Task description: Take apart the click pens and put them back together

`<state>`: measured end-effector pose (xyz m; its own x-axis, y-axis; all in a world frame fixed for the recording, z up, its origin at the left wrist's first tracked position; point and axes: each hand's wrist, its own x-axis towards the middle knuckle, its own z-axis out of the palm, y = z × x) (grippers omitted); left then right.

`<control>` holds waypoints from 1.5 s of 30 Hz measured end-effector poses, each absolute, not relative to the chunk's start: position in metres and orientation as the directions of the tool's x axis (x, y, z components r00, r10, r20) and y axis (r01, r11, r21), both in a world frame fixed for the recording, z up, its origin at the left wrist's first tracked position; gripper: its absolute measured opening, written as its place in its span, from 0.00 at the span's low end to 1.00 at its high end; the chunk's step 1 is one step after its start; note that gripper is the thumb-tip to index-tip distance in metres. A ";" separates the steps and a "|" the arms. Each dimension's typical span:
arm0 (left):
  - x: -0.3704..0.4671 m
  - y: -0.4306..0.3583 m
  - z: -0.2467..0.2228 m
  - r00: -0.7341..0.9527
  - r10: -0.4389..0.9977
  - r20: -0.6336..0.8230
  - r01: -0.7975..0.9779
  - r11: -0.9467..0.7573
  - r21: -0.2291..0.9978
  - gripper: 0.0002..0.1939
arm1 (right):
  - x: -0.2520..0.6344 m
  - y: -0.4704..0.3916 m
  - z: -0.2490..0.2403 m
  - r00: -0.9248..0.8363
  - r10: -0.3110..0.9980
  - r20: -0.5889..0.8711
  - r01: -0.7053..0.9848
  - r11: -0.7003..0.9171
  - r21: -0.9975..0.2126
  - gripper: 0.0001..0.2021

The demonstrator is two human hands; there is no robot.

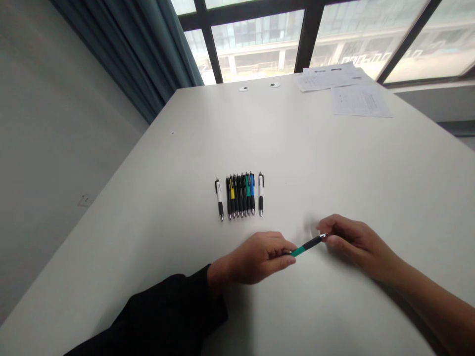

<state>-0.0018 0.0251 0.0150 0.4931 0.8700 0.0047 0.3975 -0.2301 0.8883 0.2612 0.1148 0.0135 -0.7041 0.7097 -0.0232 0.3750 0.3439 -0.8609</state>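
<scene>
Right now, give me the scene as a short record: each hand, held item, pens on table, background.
left hand: grips the green end of a pen
right hand: fingers at the pen's tip; firmness of grip unclear
held pen: green barrel, black grip, slanted between both hands
pen row: side by side; black, yellow, green, blue barrels
white pens: one apart at each end of the row
papers: table's far right, near window

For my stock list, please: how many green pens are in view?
2. One green pen is in the left hand, its tip at the right hand; the other green pen lies on the table, directly left of the blue pen.
</scene>
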 end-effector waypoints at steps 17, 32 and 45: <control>0.001 0.022 0.011 0.445 0.894 0.059 0.343 -0.231 0.910 0.12 | 0.259 0.112 0.011 -0.790 0.610 0.051 0.381 0.555 -0.739 0.23; -0.002 0.021 0.008 0.192 0.926 0.325 0.420 -0.377 0.825 0.07 | 0.259 0.111 0.014 -0.832 0.555 0.019 0.324 0.512 -0.796 0.25; 0.029 0.073 0.003 0.072 0.997 -0.034 -0.640 0.072 0.765 0.45 | 0.222 0.086 0.010 -0.812 0.539 -0.226 0.042 -0.333 -0.942 0.18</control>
